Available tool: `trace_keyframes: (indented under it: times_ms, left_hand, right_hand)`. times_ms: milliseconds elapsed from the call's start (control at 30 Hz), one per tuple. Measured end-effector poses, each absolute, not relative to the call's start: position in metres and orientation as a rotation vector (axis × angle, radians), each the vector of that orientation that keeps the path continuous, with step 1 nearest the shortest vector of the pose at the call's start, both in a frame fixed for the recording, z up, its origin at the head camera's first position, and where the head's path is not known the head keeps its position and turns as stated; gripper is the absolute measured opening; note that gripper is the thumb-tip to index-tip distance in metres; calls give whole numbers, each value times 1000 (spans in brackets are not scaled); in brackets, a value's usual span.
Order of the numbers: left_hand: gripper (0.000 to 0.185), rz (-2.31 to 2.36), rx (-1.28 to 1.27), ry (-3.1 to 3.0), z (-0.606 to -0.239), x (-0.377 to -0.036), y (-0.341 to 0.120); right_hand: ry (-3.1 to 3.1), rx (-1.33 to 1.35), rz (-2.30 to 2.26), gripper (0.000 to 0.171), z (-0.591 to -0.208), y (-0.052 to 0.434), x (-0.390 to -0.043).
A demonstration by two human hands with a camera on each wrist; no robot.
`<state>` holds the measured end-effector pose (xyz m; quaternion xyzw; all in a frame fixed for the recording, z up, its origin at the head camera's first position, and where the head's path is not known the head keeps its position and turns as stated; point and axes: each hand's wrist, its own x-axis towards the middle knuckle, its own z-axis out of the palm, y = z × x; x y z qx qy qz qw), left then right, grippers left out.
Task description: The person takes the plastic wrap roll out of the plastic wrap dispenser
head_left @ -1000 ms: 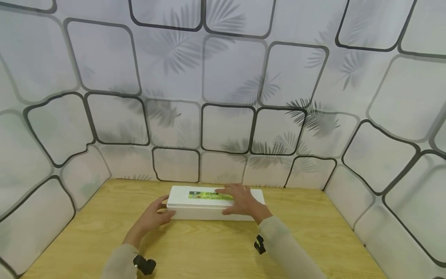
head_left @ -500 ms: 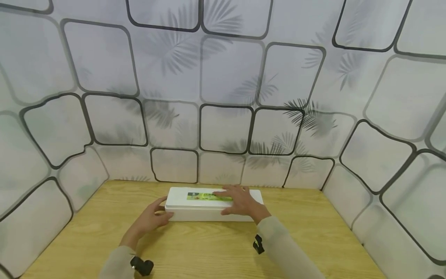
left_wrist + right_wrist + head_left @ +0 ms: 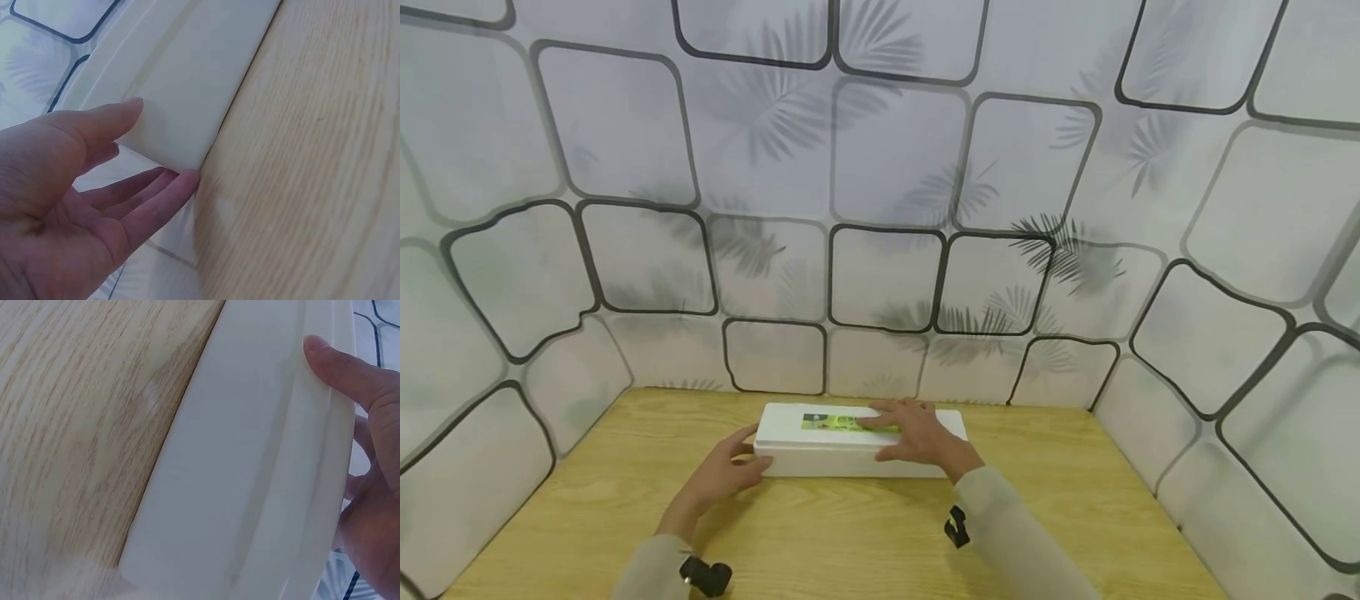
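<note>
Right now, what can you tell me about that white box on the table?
The white box is long and rectangular, looks like foam, and has a lid bearing a green label. It lies flat on the wooden table near the back wall. The left hand touches its left end; the right hand rests flat on the lid.

The long rectangular white foam box is plain white on its sides and lid, with a narrow label strip in bright green and yellow-green, dark at its left end. The light wooden tabletop is pale honey-yellow with fine brown grain lines. The surrounding wall panels are pale grey-white, patterned with rounded squares outlined in black and faint grey palm-leaf prints. Both sleeves are beige-grey, each carrying a small black clip.
</note>
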<state>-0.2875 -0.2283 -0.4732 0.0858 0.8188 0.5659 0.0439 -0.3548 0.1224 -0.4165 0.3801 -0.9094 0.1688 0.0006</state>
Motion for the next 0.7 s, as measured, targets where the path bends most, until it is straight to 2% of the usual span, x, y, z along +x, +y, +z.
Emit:
trace_keyframes:
  times_ms: [700]
  left_hand:
    - [70,1846,134,2458,-470,-279,-217]
  right_hand:
    - [-2765,1214,592,61,-394,133,-345]
